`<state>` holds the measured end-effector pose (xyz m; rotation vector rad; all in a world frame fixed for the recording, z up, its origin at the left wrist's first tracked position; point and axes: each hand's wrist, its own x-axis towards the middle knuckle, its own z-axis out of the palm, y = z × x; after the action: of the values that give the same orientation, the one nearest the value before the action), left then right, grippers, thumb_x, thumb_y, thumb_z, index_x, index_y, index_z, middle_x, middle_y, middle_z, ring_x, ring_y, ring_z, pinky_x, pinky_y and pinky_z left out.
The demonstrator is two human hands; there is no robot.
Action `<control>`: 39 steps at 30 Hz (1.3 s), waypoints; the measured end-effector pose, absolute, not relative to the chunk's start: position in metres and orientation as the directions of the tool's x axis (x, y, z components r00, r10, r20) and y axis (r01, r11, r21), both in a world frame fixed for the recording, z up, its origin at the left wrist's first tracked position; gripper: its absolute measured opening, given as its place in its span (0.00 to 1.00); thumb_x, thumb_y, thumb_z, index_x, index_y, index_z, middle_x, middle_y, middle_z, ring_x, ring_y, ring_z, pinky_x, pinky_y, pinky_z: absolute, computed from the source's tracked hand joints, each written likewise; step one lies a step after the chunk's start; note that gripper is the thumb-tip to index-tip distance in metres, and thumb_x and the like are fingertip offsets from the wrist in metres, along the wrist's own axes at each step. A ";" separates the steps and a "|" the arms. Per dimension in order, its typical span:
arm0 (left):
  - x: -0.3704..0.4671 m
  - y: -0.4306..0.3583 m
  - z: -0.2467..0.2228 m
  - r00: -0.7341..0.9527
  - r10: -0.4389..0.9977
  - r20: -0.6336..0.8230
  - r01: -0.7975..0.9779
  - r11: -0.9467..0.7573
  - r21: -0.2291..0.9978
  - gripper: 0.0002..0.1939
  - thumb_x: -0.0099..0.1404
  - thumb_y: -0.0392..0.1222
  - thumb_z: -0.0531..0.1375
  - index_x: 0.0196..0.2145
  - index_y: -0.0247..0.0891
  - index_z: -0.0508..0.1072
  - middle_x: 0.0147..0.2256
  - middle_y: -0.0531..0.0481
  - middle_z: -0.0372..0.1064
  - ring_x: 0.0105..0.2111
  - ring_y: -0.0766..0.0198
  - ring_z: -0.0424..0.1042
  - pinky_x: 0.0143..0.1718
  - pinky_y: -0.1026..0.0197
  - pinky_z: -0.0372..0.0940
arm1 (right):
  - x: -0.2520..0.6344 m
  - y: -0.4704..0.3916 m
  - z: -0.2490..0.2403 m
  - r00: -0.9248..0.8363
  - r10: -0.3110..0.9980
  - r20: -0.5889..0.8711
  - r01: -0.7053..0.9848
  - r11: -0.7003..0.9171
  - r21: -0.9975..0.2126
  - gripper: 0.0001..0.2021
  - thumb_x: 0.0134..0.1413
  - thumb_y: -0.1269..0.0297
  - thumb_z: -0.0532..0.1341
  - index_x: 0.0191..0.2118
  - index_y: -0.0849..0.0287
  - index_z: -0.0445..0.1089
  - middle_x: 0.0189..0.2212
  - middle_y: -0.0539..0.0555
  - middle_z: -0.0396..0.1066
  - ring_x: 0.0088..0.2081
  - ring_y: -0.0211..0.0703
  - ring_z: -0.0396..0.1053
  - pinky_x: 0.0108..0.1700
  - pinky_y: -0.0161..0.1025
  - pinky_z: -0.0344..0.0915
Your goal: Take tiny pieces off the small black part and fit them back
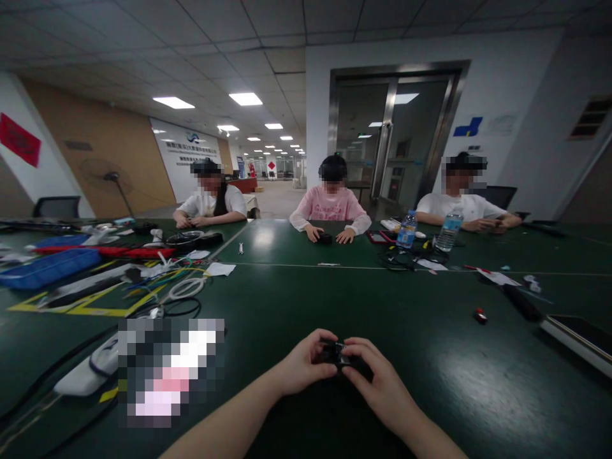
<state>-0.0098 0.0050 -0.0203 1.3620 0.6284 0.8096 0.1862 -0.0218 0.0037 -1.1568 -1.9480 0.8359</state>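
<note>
Just above the green table (268, 306), my left hand (308, 363) and my right hand (375, 373) meet in front of me. Between their fingertips is a small dark object (338, 354) with shiny metallic parts. Thumb and fingers of my left hand pinch its left side; those of my right hand close on its right side. Most of the object is covered by fingers, and its kind cannot be made out. A small red and silver piece (480, 315) lies apart on the table, to the right of my hands.
At left are a pixelated bright patch, a white power strip (88, 370), coiled cables (187, 289) and a blue tray (50, 268). Two water bottles (406, 231) stand at far right. A flat device (581, 341) lies at the right edge. Three people sit opposite, one in pink (329, 207).
</note>
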 end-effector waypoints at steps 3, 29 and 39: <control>-0.009 0.004 -0.017 0.591 0.805 0.052 -0.138 0.038 0.990 0.24 0.54 0.36 0.64 0.46 0.40 0.60 0.38 0.49 0.68 0.37 0.63 0.69 0.38 0.58 0.61 | 0.187 -0.020 0.002 -0.299 0.925 0.236 0.424 0.350 -0.836 0.08 0.52 0.65 0.58 0.39 0.53 0.68 0.48 0.54 0.64 0.53 0.47 0.61 0.56 0.48 0.57; -0.011 0.001 -0.009 0.589 0.808 0.002 -0.130 0.092 0.987 0.23 0.55 0.35 0.63 0.46 0.41 0.59 0.41 0.47 0.67 0.38 0.62 0.71 0.43 0.53 0.62 | 0.221 -0.003 0.008 0.126 0.967 0.220 0.116 0.206 -0.972 0.21 0.42 0.51 0.63 0.44 0.54 0.69 0.41 0.55 0.73 0.45 0.51 0.69 0.46 0.45 0.66; -0.012 -0.004 0.005 0.578 0.814 -0.059 -0.080 0.129 0.988 0.23 0.55 0.35 0.63 0.47 0.41 0.59 0.42 0.47 0.66 0.40 0.60 0.70 0.44 0.51 0.61 | 0.224 -0.001 0.007 0.234 0.957 0.169 0.032 0.166 -0.986 0.20 0.43 0.52 0.63 0.43 0.54 0.69 0.41 0.55 0.72 0.47 0.52 0.67 0.50 0.48 0.63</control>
<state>-0.0115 -0.0038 0.0047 1.2846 0.7199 0.7390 0.2238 -0.0015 0.0065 -1.1972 -1.1170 0.9063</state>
